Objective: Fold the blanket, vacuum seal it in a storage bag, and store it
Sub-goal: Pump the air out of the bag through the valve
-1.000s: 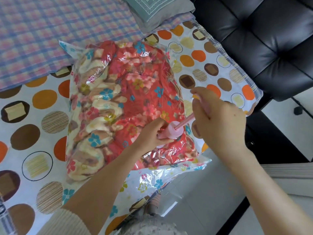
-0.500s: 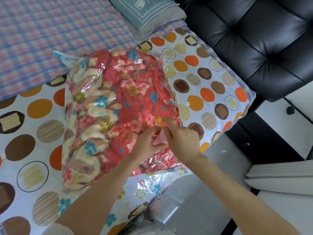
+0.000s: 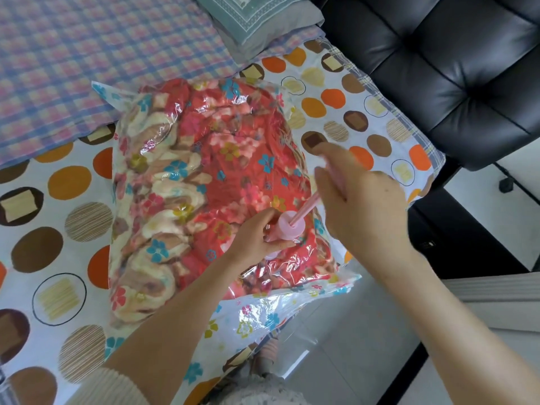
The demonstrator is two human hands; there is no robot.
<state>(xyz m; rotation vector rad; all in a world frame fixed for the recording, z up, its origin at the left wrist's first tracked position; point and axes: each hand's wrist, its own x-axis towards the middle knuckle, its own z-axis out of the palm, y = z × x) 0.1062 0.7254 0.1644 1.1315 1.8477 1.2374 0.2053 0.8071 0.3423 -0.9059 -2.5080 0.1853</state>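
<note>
A folded red floral blanket (image 3: 204, 176) lies inside a clear storage bag (image 3: 277, 311) on the bed. A pink hand pump (image 3: 287, 228) stands on the bag near its front right corner. My left hand (image 3: 257, 238) grips the pump's body at its base. My right hand (image 3: 359, 197) holds the pump's handle, raised up and to the right, with the pink rod (image 3: 305, 209) drawn out of the barrel. The handle itself is hidden in my fist.
The bag rests on a sheet with brown and orange circles (image 3: 52, 258). A plaid cover (image 3: 87, 54) and a grey-green pillow (image 3: 257, 19) lie behind. A black tufted headboard (image 3: 438, 68) stands at the right, with white floor (image 3: 336, 361) below the bed's edge.
My right hand pushed the pump handle down onto the barrel half a second ago, and has now pulled it back up and to the right. My left hand stayed on the pump body.
</note>
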